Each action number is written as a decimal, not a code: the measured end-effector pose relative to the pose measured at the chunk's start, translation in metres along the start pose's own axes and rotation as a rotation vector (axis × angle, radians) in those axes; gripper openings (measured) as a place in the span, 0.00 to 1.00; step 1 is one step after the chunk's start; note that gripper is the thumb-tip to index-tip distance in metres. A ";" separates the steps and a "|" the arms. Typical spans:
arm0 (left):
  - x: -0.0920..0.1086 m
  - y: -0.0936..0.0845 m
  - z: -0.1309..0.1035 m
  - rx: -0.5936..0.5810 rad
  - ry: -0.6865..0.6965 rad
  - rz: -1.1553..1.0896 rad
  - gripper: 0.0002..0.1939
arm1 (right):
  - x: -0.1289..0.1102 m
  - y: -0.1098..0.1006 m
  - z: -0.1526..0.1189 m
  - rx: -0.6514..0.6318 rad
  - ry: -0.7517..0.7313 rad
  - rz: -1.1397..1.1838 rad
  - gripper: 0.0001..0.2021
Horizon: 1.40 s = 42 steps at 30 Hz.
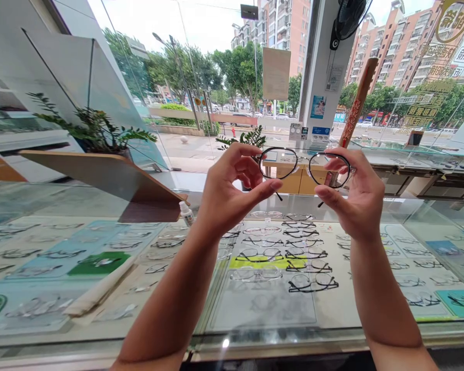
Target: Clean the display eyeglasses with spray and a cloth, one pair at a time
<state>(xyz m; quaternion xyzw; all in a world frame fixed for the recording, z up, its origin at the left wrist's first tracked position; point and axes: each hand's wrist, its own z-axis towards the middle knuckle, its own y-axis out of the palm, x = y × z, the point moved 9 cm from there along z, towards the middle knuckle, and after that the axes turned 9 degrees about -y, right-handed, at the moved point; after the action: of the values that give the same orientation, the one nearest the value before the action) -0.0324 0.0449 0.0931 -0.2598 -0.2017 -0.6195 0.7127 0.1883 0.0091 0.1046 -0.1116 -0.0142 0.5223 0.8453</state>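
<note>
A pair of round dark-rimmed eyeglasses (303, 158) is held up in front of me, above the glass display case. My left hand (242, 180) grips the left side of the frame, with the thumb under the left lens and the fingers behind and above it. At the other end, my right hand (353, 188) pinches the right side, its thumb below the right lens. Both temple tips point down behind the lenses. Through the lenses a wooden counter shows in the background.
Below lies a glass display case (263, 309) with rows of eyeglasses (305, 242) inside. A white spray bottle (186, 212) stands left of my left forearm, near a tilted brown board (100, 175). Behind are a potted plant (96, 134), a column (320, 67) and large windows.
</note>
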 end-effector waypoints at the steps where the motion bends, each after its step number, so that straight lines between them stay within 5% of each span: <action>1: -0.001 0.000 0.000 -0.001 -0.005 0.002 0.24 | -0.001 0.000 0.000 -0.006 -0.001 -0.015 0.26; 13: -0.012 -0.003 0.003 0.076 0.011 0.100 0.34 | -0.019 -0.002 0.002 -0.057 -0.165 -0.166 0.25; 22: -0.005 -0.005 -0.004 0.191 0.073 0.126 0.30 | -0.020 -0.003 0.002 -0.038 -0.166 -0.228 0.27; 29: 0.017 -0.010 -0.017 0.365 0.217 0.245 0.29 | 0.000 0.001 -0.004 0.018 -0.006 -0.154 0.32; 34: 0.020 -0.013 -0.020 0.402 0.241 0.279 0.31 | 0.023 0.000 -0.012 0.081 0.197 0.055 0.21; 42: 0.020 -0.011 -0.022 0.452 0.275 0.300 0.30 | 0.030 -0.004 -0.012 0.135 0.232 0.134 0.18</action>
<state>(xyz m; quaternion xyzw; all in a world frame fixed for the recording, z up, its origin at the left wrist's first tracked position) -0.0410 0.0148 0.0897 -0.0352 -0.1954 -0.4764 0.8565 0.2075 0.0321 0.0910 -0.1148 0.1262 0.5609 0.8101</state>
